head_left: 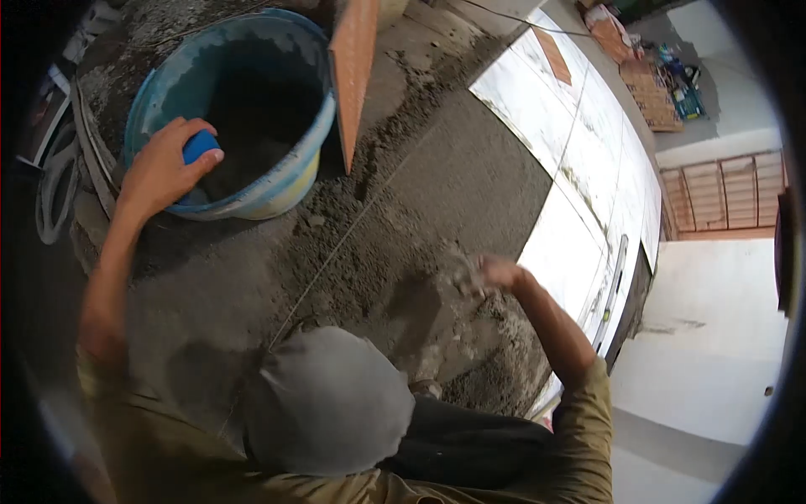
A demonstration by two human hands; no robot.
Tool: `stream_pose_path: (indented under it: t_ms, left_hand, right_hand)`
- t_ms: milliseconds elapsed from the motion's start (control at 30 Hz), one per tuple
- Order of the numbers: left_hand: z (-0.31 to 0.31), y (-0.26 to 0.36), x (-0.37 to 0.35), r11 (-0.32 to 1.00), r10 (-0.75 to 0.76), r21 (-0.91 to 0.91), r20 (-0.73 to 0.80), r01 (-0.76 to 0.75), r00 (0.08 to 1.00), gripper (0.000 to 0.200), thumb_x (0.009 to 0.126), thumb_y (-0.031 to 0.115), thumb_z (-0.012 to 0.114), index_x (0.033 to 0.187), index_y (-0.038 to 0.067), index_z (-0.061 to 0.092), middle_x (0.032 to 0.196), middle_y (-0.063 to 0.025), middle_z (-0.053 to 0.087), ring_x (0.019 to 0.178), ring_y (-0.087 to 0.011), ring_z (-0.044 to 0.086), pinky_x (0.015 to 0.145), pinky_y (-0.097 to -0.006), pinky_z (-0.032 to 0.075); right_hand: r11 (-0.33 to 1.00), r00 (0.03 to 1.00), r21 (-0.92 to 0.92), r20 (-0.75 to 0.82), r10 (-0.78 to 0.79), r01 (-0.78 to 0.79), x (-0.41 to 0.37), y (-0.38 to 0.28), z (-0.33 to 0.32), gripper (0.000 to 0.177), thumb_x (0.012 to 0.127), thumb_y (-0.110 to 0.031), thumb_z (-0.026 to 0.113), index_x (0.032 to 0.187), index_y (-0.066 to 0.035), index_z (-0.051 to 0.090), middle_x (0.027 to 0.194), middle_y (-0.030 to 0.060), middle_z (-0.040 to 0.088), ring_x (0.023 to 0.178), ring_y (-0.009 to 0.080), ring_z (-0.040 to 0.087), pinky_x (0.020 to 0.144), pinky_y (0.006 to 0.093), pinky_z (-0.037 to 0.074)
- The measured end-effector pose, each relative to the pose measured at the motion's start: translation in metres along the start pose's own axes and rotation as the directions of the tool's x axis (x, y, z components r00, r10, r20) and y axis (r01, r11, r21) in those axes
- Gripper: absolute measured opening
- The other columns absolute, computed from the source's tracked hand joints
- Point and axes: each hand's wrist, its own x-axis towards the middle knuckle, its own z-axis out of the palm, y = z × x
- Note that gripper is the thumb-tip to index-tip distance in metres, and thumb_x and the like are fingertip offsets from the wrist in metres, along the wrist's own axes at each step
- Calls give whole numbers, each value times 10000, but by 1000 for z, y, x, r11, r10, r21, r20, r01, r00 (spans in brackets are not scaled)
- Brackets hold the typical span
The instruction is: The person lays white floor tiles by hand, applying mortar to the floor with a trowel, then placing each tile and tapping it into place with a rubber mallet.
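My left hand (164, 168) is closed around a small blue block (200, 147) at the near-left rim of a blue bucket (317, 139). Dark grey, wet-looking material (252, 151) lies inside the bucket. On the right, my right hand (497, 275) is low over a bed of grey mortar (470, 168), its fingers smeared by motion. A blurred grey patch (453, 269) shows beside those fingers, and I cannot tell whether it is something held. A taut string line (340, 244) crosses the mortar between my hands.
Large white floor tiles (579, 143) border the mortar, with a spirit level (614, 281) lying on them. An orange-brown board (353, 71) stands beside the bucket. A brown strip (552, 56) and a cardboard piece (651, 92) lie farther back. Rounded grey cloth (332, 403) fills the foreground.
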Motion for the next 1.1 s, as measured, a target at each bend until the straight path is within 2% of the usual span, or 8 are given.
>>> stream_pose_path:
  t_ms: [200,333,467,533,667,767,933,1100]
  left_hand:
    - [-5,-1,2,997,-38,-69,-21,37,999,384,875,358,690,1145,92,631,1027,-111,607,936,-326,626,797,-427,499]
    - [-7,4,5,992,-37,-120,63,44,997,368,878,267,690,1167,53,611,1122,-133,601,1003,-353,614,852,-418,488]
    - [1,2,6,992,16,-121,-37,-20,999,375,860,269,705,1162,61,626,1135,-115,619,990,-335,638,848,-412,509]
    - [5,-2,7,989,25,-144,-36,-30,999,375,855,244,711,1166,53,623,1160,-124,615,1012,-339,632,866,-408,508]
    - [-2,-5,9,984,49,-168,-39,-55,998,363,857,203,709,1168,40,614,1169,-144,605,1050,-345,616,900,-402,491]
    - [-7,3,11,982,53,-182,-3,-52,999,366,865,201,706,1169,25,603,1167,-154,599,1068,-339,604,922,-397,476]
    - [-8,6,10,967,76,-242,-41,-83,996,353,857,207,715,1130,12,607,1134,-159,596,1019,-328,606,892,-383,475]
    - [-12,11,9,965,78,-245,-67,-92,995,323,816,170,733,1101,47,642,1115,-138,619,992,-340,630,841,-387,509]
  right_hand:
    - [672,601,473,-798,52,570,122,-64,-27,220,1020,-273,533,958,-73,599,876,46,616,682,115,563,512,261,413]
    - [957,913,286,-374,162,-53,95,-78,5,268,1012,-252,550,827,-70,614,822,50,584,643,108,516,512,269,389]
    - [906,951,-422,-290,-104,-29,136,-58,26,263,1013,-254,544,870,-51,630,796,53,579,623,126,516,526,285,403]
    - [815,797,422,-600,-77,397,152,-100,25,256,1003,-238,552,877,-31,636,763,54,582,610,146,525,545,306,419]
    - [698,752,534,-660,-10,478,150,-110,0,192,980,-183,571,901,-17,628,731,52,583,588,139,514,555,307,418]
    - [998,976,-27,-214,46,-53,134,-111,-33,116,971,-109,570,942,0,599,821,64,601,706,136,562,614,314,476]
    - [927,617,125,-776,-131,354,198,-115,-140,194,982,-199,579,955,-31,672,853,92,652,737,207,599,669,372,480]
    - [815,818,-436,-251,-518,382,214,-79,-174,199,955,-154,602,1108,-62,689,1052,104,683,944,282,627,891,383,505]
